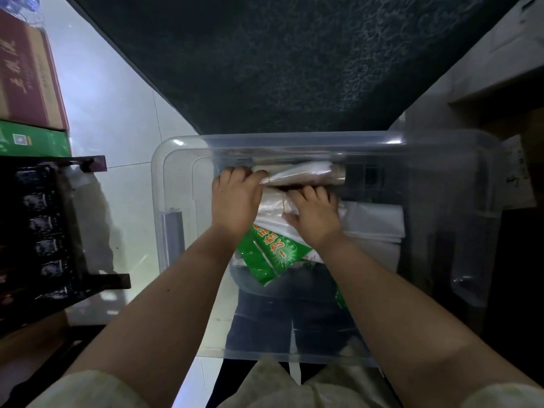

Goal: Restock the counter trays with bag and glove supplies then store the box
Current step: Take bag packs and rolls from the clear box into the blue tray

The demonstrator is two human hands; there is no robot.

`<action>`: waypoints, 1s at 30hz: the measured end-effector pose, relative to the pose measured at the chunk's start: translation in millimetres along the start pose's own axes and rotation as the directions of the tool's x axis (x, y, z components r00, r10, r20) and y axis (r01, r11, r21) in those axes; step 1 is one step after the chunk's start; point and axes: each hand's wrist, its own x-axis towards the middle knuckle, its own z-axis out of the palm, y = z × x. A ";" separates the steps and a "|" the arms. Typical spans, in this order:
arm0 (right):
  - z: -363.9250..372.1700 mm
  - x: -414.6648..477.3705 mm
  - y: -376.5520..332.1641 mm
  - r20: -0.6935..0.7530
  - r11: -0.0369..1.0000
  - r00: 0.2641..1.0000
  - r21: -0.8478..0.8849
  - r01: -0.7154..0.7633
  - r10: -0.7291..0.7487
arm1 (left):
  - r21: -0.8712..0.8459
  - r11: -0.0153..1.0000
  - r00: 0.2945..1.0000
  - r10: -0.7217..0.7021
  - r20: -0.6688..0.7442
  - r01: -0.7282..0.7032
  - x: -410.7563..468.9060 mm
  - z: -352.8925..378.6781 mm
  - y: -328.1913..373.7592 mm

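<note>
In the box [160, 184], left hand [235, 201] gripping bag bundle [303, 173], right hand [316, 216] gripping bags [272, 205]

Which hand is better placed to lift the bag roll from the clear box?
Probably left: the left hand grips one end of the bag roll; the right hand curls over lower bags.

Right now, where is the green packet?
In the head view, the green packet lies inside the clear box, near its middle, right beside the near edge of the white bags.
</note>
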 end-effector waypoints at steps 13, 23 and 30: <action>-82.1 -84.7 5.2 0.027 0.946 0.983 -0.269 0.184 -0.183 | -0.029 0.982 0.982 0.187 -0.015 -0.188 -27.3 -69.3 28.5; -203.8 -202.6 -20.1 -0.245 0.937 0.950 -0.332 0.107 -0.196 | 0.018 0.831 0.821 0.552 -0.149 -0.556 -55.8 -205.8 107.7; -239.2 -311.0 -53.5 -0.550 0.927 0.827 -0.238 -0.290 0.118 | -0.027 0.605 0.589 0.763 -0.265 -0.796 -99.0 -261.9 183.2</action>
